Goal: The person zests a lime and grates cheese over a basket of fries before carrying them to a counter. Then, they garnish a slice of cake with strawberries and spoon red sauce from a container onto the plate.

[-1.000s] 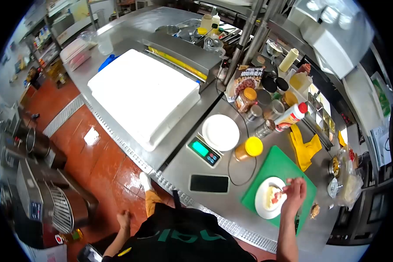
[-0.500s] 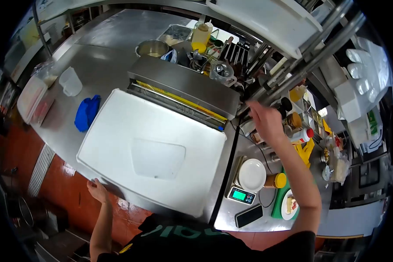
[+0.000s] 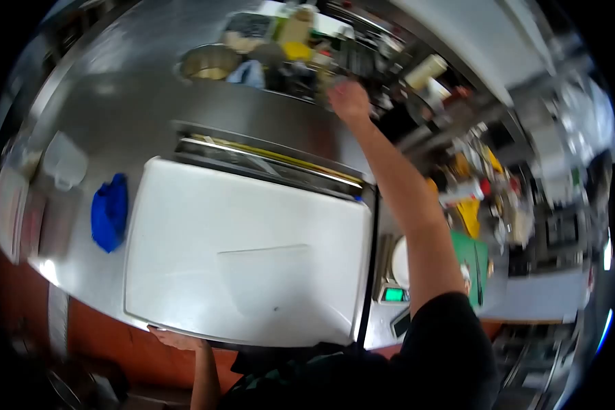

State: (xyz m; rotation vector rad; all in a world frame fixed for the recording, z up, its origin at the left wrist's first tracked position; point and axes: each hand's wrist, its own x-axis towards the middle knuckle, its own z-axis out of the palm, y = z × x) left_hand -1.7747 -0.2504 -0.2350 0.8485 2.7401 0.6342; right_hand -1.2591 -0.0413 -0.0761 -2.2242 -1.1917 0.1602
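My right hand is stretched far forward over the steel counter, at a blurred cluster of bottles and utensils at the back. The blur hides whether its fingers hold anything. My left hand rests against the near edge of the large white box lid, fingers touching its rim. A metal bowl stands to the left of the right hand.
A blue glove and a clear plastic cup lie on the counter to the left. To the right are a scale, a white plate, a green cutting board, a yellow cloth and jars.
My right hand has left the plate on the green board and reached up and left to the back of the counter. My left hand came up to the white lid's edge. The view swung left.
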